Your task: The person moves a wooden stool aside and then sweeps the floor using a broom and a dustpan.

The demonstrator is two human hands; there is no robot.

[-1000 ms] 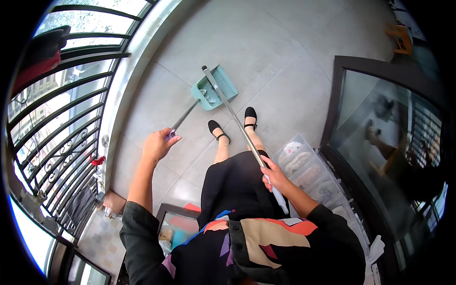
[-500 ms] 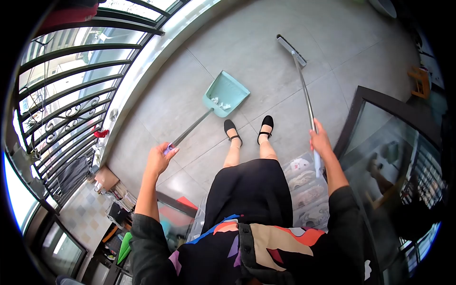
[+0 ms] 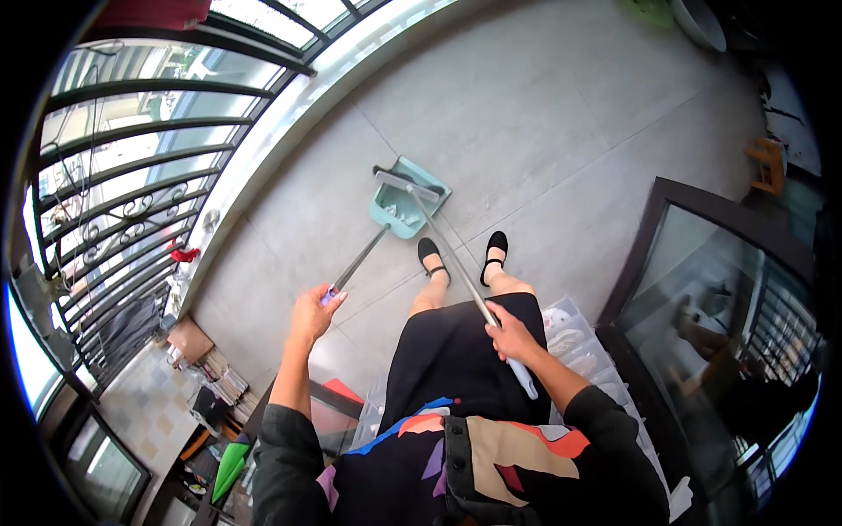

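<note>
My left hand [image 3: 317,311] is closed around the purple grip of a long dustpan handle. The pale green dustpan [image 3: 401,230] lies on the floor in front of my feet, with crumpled whitish scraps [image 3: 401,213] in it. My right hand [image 3: 511,333] grips the metal pole of a broom [image 3: 458,269], whose white handle end sticks out below the hand. The broom's wide head [image 3: 408,184] lies across the dustpan's opening and hides part of its inside.
On the left a barred railing [image 3: 140,162] runs along a white ledge. A dark-framed glass door [image 3: 645,254] stands at the right, beside clear plastic boxes [image 3: 583,351]. An orange stool [image 3: 767,167] and a basin [image 3: 699,24] are farther off.
The broom head has swung from the upper right floor to the dustpan. My right hand has moved left and down with the pole. The left hand still holds the dustpan handle.
</note>
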